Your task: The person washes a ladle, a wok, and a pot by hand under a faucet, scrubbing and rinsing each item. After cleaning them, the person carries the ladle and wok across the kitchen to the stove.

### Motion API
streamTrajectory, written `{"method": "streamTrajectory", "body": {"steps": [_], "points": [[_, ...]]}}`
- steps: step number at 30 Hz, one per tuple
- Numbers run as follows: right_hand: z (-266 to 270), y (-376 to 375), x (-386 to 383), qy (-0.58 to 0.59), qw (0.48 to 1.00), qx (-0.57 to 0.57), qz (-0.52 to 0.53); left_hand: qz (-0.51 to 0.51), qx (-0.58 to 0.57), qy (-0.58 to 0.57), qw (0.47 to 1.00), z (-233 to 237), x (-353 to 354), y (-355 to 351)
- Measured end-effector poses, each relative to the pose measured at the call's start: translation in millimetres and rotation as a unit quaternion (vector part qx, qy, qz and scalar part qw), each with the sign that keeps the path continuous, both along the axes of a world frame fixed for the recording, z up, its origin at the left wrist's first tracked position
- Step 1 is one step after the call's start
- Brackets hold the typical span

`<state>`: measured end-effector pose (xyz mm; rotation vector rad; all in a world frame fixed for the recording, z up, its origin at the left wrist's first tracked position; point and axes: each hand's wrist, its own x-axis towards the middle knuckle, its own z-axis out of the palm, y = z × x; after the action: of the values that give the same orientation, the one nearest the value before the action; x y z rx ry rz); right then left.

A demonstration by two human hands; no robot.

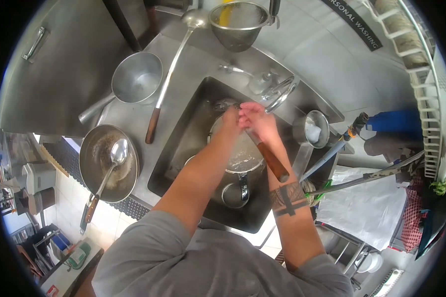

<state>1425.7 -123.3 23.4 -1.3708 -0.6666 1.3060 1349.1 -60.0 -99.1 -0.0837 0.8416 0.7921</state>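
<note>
The sink [183, 148] holds a round pan [239, 157] below the tap [280, 94]. Over it slants the wooden-handled utensil [273, 162], its head hidden. The right hand [260, 124] is closed round the handle's top. The left hand [231, 118] meets it, grip unclear. I judge it best to hold firm and rub low over the pan

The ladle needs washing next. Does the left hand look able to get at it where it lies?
Probably yes. The ladle lies uncovered on the counter beside the sink, its wooden handle nearest the left hand, with nothing between them. The right hand holds the wooden-handled utensil.
</note>
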Motion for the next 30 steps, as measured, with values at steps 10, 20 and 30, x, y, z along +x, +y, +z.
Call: {"method": "streamTrajectory", "body": {"steps": [10, 20, 30], "points": [[11, 19, -17, 0.123, 0.991, -0.043, -0.018, 0.040, 0.038, -0.180, 0.982, -15, -2, 8], [-2, 23, -1, -0.595, 0.802, 0.028, 0.048, -0.327, 0.179, -0.007, 0.928, 113, -84, -79], [-42, -17, 18, -0.494, 0.860, -0.012, 0.127, -0.411, 0.263, 0.111, 0.865, 112, -124, -103]]}}
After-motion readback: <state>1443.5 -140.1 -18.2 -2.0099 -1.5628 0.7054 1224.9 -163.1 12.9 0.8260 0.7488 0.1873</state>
